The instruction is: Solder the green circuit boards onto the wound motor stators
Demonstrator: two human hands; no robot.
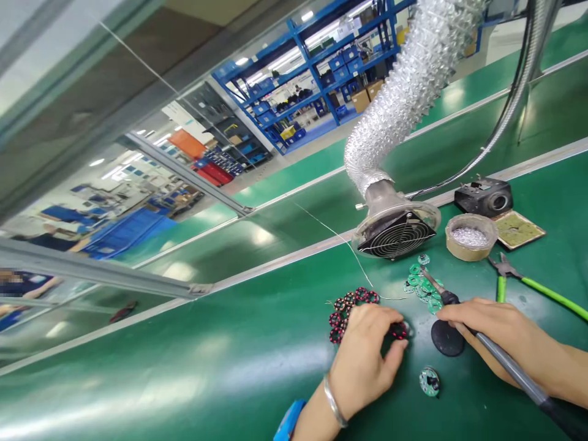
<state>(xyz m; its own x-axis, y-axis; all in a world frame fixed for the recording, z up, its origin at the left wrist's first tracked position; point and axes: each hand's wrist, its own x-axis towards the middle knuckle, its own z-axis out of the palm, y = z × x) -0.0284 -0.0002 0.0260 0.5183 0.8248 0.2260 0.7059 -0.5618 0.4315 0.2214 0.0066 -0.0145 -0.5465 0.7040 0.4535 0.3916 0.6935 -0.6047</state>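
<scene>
My left hand [365, 355] has its thumb and forefinger closed around a small red-and-black wound coil ring [399, 331]. Beside its knuckles lies a cluster of similar coil rings [349, 299]. My right hand [509, 334] grips a soldering iron [498, 355], whose tip points up and left over several small round green circuit boards [416, 280]. A flat black disc [447, 338] rests on the bench between my hands. Nearer to me sits one round green board with dark parts [430, 382]. A thin solder wire [362, 269] hangs down and ends near the coil rings.
Behind the boards stands a fume extractor fan [397, 236] on a silver duct [399, 110]. To its right are a round tub [468, 245] of shiny bits, a soldering sponge tray [517, 229], a black iron stand [484, 196] and green-handled cutters [537, 285]. A person [22, 285] is far left.
</scene>
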